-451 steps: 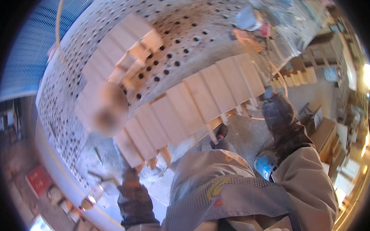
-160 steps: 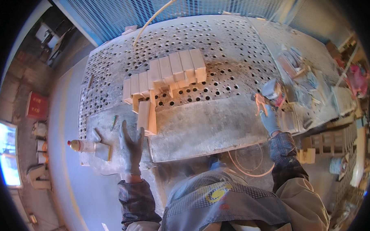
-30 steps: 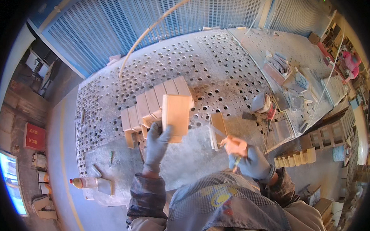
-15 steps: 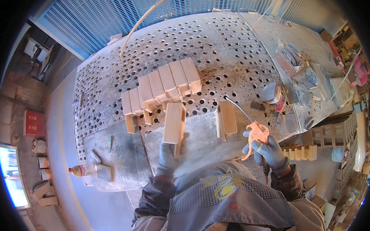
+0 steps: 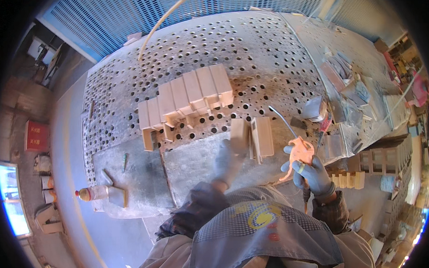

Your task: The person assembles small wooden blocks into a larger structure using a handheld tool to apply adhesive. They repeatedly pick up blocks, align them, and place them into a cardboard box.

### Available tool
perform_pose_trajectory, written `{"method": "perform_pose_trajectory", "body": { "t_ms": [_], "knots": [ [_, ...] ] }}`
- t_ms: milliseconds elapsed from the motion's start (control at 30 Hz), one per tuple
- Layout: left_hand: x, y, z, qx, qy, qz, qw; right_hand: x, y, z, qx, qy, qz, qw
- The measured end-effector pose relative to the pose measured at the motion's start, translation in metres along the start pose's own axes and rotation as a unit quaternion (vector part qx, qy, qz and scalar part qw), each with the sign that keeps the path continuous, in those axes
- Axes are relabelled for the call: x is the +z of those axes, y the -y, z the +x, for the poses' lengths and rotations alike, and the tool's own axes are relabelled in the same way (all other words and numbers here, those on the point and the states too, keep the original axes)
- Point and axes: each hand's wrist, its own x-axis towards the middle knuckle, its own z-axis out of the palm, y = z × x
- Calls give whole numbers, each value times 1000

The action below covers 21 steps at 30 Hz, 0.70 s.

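My left hand (image 5: 225, 163), in a grey glove and smeared by motion, grips the near end of a narrow wooden box piece (image 5: 239, 131). That piece stands just left of a second open wooden piece (image 5: 263, 137) on the table; whether the two touch cannot be made out. Wrapped in my gloved right hand (image 5: 315, 177) is an orange air blow gun (image 5: 300, 151). Its thin bent metal nozzle points up and left, toward the second piece. Farther back, several similar wooden pieces (image 5: 194, 90) stand side by side in a slanting row.
The work table (image 5: 132, 89) has a top full of holes, with plain sheets (image 5: 125, 160) along its front. A plastic bottle (image 5: 94, 192) and a flat block (image 5: 117, 197) lie at front left. Sanding blocks (image 5: 314, 109) and scraps crowd the right side. A blue slatted wall (image 5: 172, 17) rises behind.
My left hand has carried its wooden piece to the right, next to the standing one. My right hand stays nearly in place with the blow gun.
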Motion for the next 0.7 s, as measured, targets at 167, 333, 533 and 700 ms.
{"method": "perform_pose_trajectory", "body": {
  "t_ms": [167,333,533,700],
  "knots": [
    [-17,4,-3,73,-24,-21,997,16,-1,6,-16,-13,13,1000],
    [-135,90,35,161,-374,156,900,50,8,17,0,25,15,1000],
    [-232,195,100,-21,-234,225,946,107,12,44,31,75,-63,995],
    [-251,216,127,-47,-165,128,977,145,23,51,44,70,-90,993]
  ]
}}
